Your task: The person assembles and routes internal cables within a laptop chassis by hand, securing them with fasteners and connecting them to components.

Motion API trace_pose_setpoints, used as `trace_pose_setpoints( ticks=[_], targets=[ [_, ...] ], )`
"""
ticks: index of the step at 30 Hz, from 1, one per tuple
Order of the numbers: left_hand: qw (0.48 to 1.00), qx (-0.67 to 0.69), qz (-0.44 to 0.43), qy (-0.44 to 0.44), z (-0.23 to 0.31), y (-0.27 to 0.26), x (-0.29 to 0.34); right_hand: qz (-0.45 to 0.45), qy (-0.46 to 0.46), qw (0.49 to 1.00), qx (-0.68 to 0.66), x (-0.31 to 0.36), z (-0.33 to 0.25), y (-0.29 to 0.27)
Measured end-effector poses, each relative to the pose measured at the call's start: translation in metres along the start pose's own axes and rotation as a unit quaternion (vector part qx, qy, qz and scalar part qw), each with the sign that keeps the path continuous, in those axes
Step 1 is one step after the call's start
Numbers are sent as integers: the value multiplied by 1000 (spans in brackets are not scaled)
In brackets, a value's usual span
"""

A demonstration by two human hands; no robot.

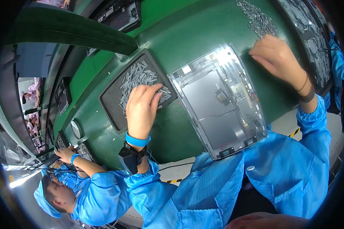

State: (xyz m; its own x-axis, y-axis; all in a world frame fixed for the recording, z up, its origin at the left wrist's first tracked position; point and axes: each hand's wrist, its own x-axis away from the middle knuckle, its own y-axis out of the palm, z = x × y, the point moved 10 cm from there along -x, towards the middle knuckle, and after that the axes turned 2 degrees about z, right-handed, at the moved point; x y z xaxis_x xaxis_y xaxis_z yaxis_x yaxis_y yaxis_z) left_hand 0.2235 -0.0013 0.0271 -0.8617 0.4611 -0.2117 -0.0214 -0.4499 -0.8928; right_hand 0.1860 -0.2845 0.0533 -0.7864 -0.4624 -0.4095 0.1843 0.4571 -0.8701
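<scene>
My left hand [141, 108] reaches over a dark tray [120, 123] heaped with small grey strips [138, 76]. Thumb and fingers come together at the heap's near right edge; whatever lies between them is too small to make out. Over on the right, my right hand [277, 57] is held just below a pile of small dark grey pieces [260, 21]. Its fingers are curled together, and what they may hold is hidden. Between the hands lies an opened flat device casing [210, 110] with a circuit board and thin cables inside, its near edge by my body.
The casing rests on a green work table [172, 141]. A dark curved arm [76, 30] crosses the upper left. Another opened device [122, 15] stands beyond it. At the right edge is a tray of grey parts [313, 49]. A co-worker [91, 194] works at left near a round dish [76, 129].
</scene>
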Motion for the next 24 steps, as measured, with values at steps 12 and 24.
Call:
trace_pose_setpoints(
  ticks=[12, 24],
  targets=[
    [996, 8, 66, 55, 4, -13, -5, -6, -6, 1000, -17, 1, -13, -8],
    [963, 2, 213, 165, 113, -41, -2, 49, 56, 958, -276, -66, -90, 1]
  ],
)
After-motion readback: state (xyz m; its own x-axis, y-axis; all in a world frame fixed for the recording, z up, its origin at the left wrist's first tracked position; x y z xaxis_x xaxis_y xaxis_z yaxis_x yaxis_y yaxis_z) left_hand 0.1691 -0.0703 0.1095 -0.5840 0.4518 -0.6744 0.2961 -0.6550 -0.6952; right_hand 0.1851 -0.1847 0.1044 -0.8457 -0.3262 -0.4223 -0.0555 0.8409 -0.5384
